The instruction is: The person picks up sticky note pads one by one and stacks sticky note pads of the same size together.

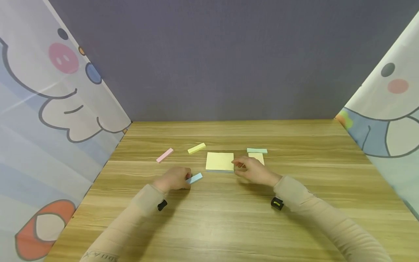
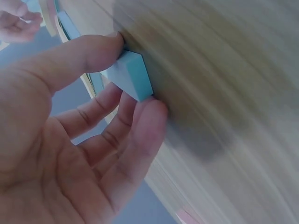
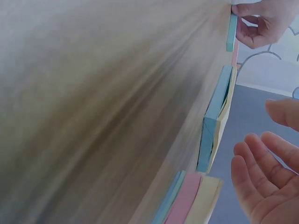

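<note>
My left hand (image 1: 174, 178) pinches one end of a narrow light-blue sticky note pad (image 1: 195, 178) between thumb and fingers, low over the wooden table. In the left wrist view the thumb lies along one side of this pad (image 2: 131, 74) and the fingertips along the other. Beside the right edge of a larger sticky note stack (image 1: 220, 161), yellow on top and blue below, is my right hand (image 1: 255, 171), its fingers loosely bent around nothing. From the right wrist, that stack's blue side (image 3: 212, 121) shows, with the yellow sheets slightly lifted from it.
A pink strip pad (image 1: 164, 155) and a yellow strip pad (image 1: 196, 148) lie toward the left. Past the right hand are a green strip pad (image 1: 257, 150) and a smaller yellow-topped stack (image 1: 256, 157), partly covered by that hand. A grey panel (image 1: 229, 72) stands behind the table.
</note>
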A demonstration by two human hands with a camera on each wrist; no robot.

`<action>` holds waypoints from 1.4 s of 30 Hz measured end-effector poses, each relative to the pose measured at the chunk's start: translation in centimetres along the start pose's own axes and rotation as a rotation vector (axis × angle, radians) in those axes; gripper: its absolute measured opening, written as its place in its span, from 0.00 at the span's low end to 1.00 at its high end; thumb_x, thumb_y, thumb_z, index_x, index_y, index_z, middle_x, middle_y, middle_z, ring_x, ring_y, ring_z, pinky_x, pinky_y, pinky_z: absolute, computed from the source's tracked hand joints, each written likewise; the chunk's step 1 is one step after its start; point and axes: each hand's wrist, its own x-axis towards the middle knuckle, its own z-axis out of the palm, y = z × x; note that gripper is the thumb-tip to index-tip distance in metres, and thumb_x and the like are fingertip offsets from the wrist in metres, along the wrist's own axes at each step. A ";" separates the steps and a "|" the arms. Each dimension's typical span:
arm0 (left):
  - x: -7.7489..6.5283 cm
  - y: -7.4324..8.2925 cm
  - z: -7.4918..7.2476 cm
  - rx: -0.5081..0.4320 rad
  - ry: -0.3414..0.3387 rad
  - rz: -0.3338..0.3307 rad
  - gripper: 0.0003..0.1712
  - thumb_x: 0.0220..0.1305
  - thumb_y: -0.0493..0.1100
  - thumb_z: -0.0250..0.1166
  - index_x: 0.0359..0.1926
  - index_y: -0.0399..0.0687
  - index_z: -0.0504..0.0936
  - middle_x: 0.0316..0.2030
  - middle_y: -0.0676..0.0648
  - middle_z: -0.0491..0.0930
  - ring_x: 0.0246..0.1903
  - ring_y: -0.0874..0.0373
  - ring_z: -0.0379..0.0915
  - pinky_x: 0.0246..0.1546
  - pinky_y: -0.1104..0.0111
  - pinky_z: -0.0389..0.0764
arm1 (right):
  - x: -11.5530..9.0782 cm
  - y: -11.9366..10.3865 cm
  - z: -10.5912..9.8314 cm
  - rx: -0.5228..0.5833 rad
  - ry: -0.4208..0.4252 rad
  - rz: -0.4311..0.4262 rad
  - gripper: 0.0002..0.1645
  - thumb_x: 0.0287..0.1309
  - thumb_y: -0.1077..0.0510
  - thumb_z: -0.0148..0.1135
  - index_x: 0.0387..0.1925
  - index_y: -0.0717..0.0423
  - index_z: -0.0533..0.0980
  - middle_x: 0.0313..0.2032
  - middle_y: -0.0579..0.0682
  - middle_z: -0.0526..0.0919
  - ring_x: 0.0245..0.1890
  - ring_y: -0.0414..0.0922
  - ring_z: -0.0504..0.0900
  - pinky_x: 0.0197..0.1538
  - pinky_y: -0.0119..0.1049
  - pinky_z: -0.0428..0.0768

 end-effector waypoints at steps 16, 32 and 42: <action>0.8 1.0 0.5 0.000 0.011 0.049 0.14 0.46 0.42 0.72 0.34 0.46 0.77 0.28 0.53 0.75 0.27 0.58 0.67 0.31 0.67 0.71 | 1.7 -1.3 1.6 -0.137 -0.052 -0.082 0.21 0.53 0.59 0.63 0.49 0.63 0.74 0.42 0.52 0.81 0.41 0.45 0.78 0.45 0.37 0.78; 0.5 0.8 0.5 -0.003 0.025 0.061 0.11 0.48 0.39 0.71 0.34 0.46 0.79 0.25 0.54 0.76 0.26 0.60 0.68 0.30 0.69 0.71 | 4.9 -4.4 5.2 -0.319 -0.208 -0.235 0.14 0.54 0.61 0.62 0.44 0.61 0.78 0.41 0.51 0.81 0.40 0.43 0.80 0.44 0.32 0.79; 0.7 0.6 0.8 -0.003 0.043 0.085 0.11 0.47 0.39 0.71 0.32 0.46 0.79 0.25 0.54 0.76 0.25 0.60 0.67 0.28 0.69 0.71 | 5.2 -4.7 5.7 -0.309 -0.219 -0.234 0.07 0.52 0.63 0.64 0.35 0.60 0.80 0.35 0.50 0.82 0.34 0.42 0.81 0.37 0.27 0.78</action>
